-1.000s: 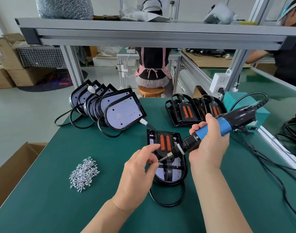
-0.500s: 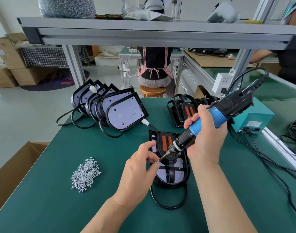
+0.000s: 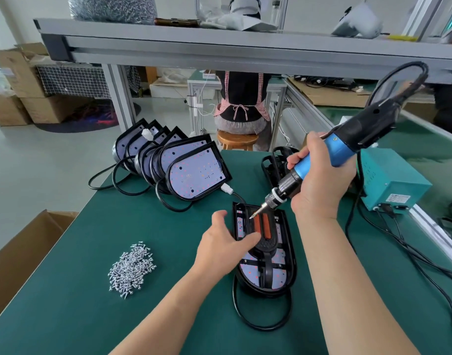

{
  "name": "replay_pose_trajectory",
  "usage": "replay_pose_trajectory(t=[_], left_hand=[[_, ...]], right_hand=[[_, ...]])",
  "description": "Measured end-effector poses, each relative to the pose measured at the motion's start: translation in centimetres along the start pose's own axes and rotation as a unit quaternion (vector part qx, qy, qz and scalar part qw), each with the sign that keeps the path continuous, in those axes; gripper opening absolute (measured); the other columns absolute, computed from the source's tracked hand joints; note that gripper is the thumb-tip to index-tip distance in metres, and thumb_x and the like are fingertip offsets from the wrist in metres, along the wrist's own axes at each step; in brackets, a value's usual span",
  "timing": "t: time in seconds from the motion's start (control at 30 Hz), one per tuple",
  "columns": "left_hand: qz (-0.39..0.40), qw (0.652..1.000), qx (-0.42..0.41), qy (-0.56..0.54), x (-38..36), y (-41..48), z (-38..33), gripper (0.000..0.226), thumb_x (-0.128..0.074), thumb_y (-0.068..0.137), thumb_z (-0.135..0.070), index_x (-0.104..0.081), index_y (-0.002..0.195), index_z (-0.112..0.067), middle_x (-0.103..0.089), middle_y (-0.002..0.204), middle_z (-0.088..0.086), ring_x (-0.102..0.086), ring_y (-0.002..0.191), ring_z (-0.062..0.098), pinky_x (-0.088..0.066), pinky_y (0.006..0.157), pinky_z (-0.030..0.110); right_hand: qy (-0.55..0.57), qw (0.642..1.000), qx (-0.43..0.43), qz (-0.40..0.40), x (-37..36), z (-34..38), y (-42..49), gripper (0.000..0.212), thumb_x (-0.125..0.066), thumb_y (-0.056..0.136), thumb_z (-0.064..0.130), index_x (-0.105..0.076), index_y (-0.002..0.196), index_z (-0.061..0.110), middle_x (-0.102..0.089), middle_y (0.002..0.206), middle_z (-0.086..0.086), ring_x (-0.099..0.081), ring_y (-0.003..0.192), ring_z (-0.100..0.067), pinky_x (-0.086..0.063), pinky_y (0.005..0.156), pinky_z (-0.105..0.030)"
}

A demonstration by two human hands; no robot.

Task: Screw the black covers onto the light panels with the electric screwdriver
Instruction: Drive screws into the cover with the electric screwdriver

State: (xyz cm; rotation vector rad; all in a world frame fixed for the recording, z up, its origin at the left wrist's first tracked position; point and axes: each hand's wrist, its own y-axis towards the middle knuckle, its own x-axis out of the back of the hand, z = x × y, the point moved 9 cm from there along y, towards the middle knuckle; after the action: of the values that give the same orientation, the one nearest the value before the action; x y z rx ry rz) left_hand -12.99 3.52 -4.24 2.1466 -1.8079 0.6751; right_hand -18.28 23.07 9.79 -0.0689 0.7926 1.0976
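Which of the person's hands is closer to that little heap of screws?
Left. The left hand rests on the light panel just right of the screws; the right hand holds the electric screwdriver farther right and beyond.

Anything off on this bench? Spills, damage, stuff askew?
No damage visible. Two minor things: the screws lie in a loose heap on the green mat, not in a tray, and cables from the leaning light panels loop past the mat's left edge.

Silver metal screws [image 3: 131,270] are lying left of the black-covered D-shaped light panel [image 3: 281,272]. Bare leaning panels [image 3: 196,172] are standing behind both.
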Motion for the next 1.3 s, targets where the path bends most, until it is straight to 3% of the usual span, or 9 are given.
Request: replay_pose_trajectory(t=[0.07,0.13,0.3,0.57,0.77,1.3], left_hand=[[0.005,0.999,0.019,0.046,-0.6,0.7,-0.5,0.092,-0.073,0.072,-0.064,-0.033,0.141,-0.019,-0.057,0.104,-0.009,-0.057,0.095,0.017,-0.047,0.077,0.031],[0.004,0.996,0.037,0.079,-0.9,1.0,-0.5,0.08,-0.072,0.072,-0.065,-0.04,0.126,-0.016,-0.061,0.108,-0.001,-0.06,0.097,0.023,-0.053,0.082,0.037],[-0.021,0.996,0.038,0.083,-0.9,0.1,0.1,0.063,-0.069,0.075,-0.065,-0.043,0.105,-0.017,-0.062,0.09,-0.002,-0.061,0.085,0.023,-0.053,0.074,0.036],[-0.047,0.996,0.025,0.072,-1.0,-0.3,0.6,0.081,-0.067,0.076,-0.067,-0.048,0.136,-0.015,-0.068,0.103,-0.004,-0.063,0.095,0.018,-0.049,0.073,0.03],[-0.04,0.997,0.011,0.064,-1.0,-0.1,0.5,0.08,-0.067,0.076,-0.068,-0.049,0.134,-0.016,-0.067,0.093,-0.008,-0.063,0.087,0.014,-0.051,0.071,0.03],[-0.032,0.997,0.012,0.074,-1.1,0.0,0.6,0.083,-0.066,0.076,-0.069,-0.047,0.137,-0.015,-0.069,0.101,-0.004,-0.064,0.094,0.018,-0.055,0.08,0.035]], right_hand=[[-0.023,1.0,0.009,0.018,-1.1,-0.6,0.3,0.019,-0.068,0.088,0.009,-0.05,0.092,0.01,-0.054,0.056,0.001,-0.056,0.047,-0.02,-0.05,0.053,-0.03],[-0.043,0.998,0.013,0.039,-2.1,-1.3,0.3,0.019,-0.068,0.088,0.009,-0.051,0.094,0.009,-0.055,0.056,0.001,-0.056,0.047,-0.02,-0.051,0.053,-0.03],[-0.071,0.994,-0.003,0.083,-3.7,-3.0,-0.6,0.023,-0.069,0.087,0.014,-0.053,0.101,0.007,-0.059,0.058,0.001,-0.059,0.047,-0.019,-0.054,0.055,-0.031],[-0.109,0.986,-0.002,0.124,-5.0,-3.8,-2.2,0.021,-0.071,0.083,0.018,-0.056,0.094,0.01,-0.057,0.065,-0.013,-0.059,0.046,-0.021,-0.05,0.05,-0.034],[-0.114,0.985,0.0,0.129,-4.8,-4.3,-2.0,0.025,-0.073,0.08,0.026,-0.057,0.095,0.014,-0.059,0.068,-0.013,-0.061,0.046,-0.021,-0.052,0.05,-0.033],[-0.13,0.984,0.003,0.126,-4.5,-5.2,-1.9,0.022,-0.073,0.079,0.028,-0.058,0.093,0.02,-0.06,0.064,-0.01,-0.063,0.046,-0.021,-0.053,0.05,-0.033]])
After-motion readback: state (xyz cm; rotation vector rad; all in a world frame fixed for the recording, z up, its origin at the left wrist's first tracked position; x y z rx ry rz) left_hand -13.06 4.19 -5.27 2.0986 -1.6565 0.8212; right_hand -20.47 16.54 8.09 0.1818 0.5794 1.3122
